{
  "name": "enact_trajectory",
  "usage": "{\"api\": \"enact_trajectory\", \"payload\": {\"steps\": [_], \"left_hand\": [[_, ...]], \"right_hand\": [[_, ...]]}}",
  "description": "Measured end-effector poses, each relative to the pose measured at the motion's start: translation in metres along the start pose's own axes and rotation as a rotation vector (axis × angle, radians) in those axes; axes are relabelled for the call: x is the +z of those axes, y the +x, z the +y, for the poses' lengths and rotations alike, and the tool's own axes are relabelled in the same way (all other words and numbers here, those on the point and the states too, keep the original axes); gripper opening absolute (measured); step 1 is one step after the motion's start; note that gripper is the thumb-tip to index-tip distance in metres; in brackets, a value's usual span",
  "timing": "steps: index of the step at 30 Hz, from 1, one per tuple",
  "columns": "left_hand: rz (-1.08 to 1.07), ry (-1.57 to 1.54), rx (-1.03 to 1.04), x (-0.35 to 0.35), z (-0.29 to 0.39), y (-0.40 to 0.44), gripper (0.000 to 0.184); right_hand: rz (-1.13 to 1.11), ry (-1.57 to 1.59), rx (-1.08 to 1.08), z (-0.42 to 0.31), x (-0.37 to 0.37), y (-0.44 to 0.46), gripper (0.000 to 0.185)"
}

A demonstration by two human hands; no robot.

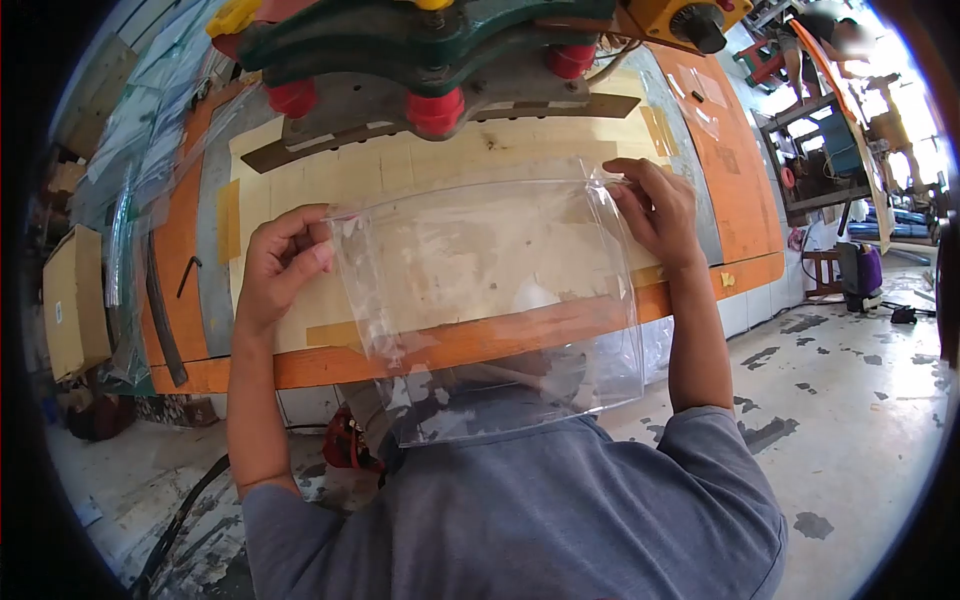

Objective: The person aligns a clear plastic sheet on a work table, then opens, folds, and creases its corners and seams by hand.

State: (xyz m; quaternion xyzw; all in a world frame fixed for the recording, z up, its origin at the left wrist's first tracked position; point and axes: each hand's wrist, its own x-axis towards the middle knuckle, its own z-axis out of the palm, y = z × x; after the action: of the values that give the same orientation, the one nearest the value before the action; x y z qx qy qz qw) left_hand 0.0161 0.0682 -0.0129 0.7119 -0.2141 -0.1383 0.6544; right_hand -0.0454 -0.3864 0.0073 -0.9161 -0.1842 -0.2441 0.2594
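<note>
A clear plastic sheet (480,270), folded along its sides like a flat bag or sleeve, spans the space between my hands. Its far edge lies over the pale board on the workbench, and its near end hangs past the orange bench edge in front of my shirt. My left hand (285,262) pinches the far left corner between thumb and fingers. At the far right corner, my right hand (655,208) grips the plastic with thumb and forefinger. Just beyond the sheet is the press head's long curved metal bar (350,145).
A green press frame (420,45) with red knobs (435,112) overhangs the bench. An L-shaped hex key (188,275) and a dark strip (163,310) lie at left, near a cardboard box (75,300). Clear plastic sheets (150,130) are piled behind. Another person (815,50) is at far right.
</note>
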Motion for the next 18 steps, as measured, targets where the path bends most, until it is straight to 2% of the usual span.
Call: {"api": "enact_trajectory", "payload": {"steps": [7,9,13,15,16,18], "left_hand": [[-0.057,0.139,-0.009,0.006,0.018,0.005,0.031],[-0.178,0.205,0.089,0.003,0.020,0.008,0.027],[-0.228,0.190,0.136,0.000,0.024,0.008,0.025],[-0.263,0.064,0.020,-0.007,0.034,0.004,0.027],[-0.260,0.075,0.028,-0.009,0.033,0.001,0.027],[-0.144,-0.134,0.174,-0.008,0.026,-0.007,0.031]], "right_hand": [[0.000,-0.039,-0.050,0.002,0.001,0.000,0.014],[0.006,-0.050,-0.072,0.001,0.000,0.000,0.013],[0.054,0.032,-0.104,-0.004,-0.003,0.000,0.012],[0.095,0.081,-0.111,-0.009,-0.006,0.001,0.013],[0.101,0.087,-0.111,-0.012,-0.010,0.001,0.014],[0.116,0.095,-0.115,-0.023,-0.015,0.000,0.016]]}}
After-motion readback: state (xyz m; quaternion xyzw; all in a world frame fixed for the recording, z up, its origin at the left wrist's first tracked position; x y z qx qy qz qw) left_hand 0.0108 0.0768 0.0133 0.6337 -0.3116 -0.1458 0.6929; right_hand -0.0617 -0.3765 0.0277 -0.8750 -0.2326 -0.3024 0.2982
